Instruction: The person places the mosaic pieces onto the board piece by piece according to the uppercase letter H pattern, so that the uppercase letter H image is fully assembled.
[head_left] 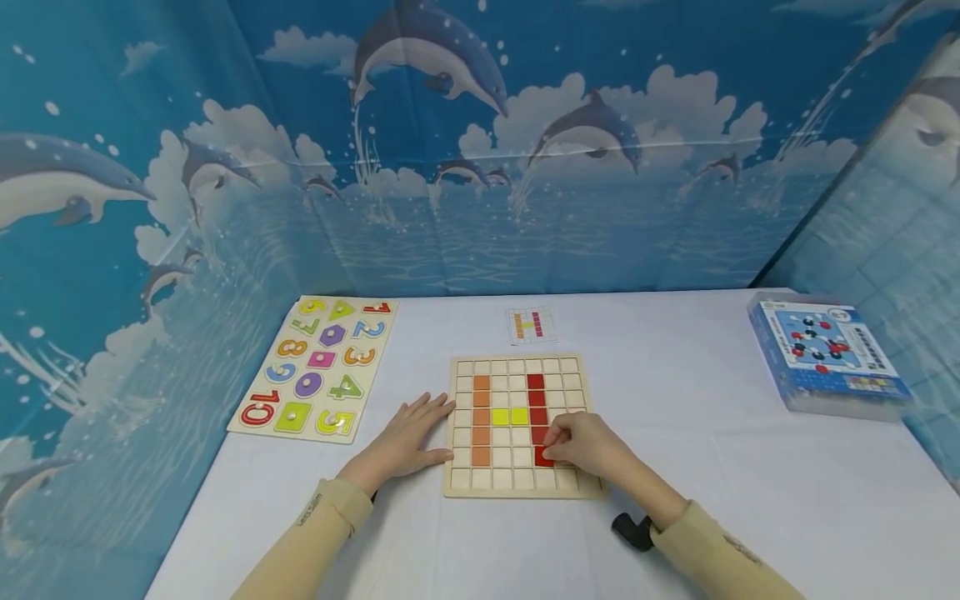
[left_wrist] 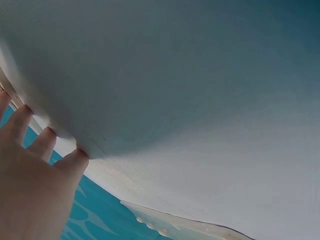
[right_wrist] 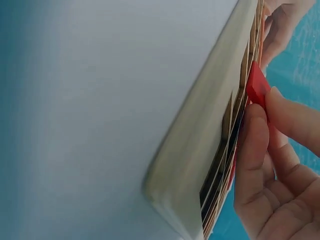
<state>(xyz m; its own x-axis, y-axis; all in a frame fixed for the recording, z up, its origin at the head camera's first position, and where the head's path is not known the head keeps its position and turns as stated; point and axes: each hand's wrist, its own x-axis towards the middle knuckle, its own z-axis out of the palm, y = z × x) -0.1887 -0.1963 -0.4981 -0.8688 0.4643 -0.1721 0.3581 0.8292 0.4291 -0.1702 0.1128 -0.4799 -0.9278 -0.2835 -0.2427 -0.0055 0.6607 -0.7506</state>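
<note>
A wooden grid board (head_left: pixel 517 493) lies flat on the table. My right hand (head_left: pixel 588 446) pinches a red square tile (right_wrist: pixel 257 87) between thumb and fingertips, at the lower end of a column of red tiles (head_left: pixel 536 396). The held tile is tilted in the right wrist view. My left hand (head_left: pixel 405 442) lies with its fingers spread, fingertips at the board's left edge. An orange column of tiles (head_left: pixel 481 421) fills cells on the left side. Two yellow tiles (head_left: pixel 510 417) sit between the columns. A small pattern card (head_left: pixel 532 326) behind the board shows a similar coloured layout.
A wooden number and shape puzzle (head_left: pixel 315 367) lies at the left. At the right stands a clear-lidded box (head_left: pixel 828 354) with a blue label. A dolphin-printed curtain (head_left: pixel 480 242) hangs behind the white-covered table (head_left: pixel 675 358).
</note>
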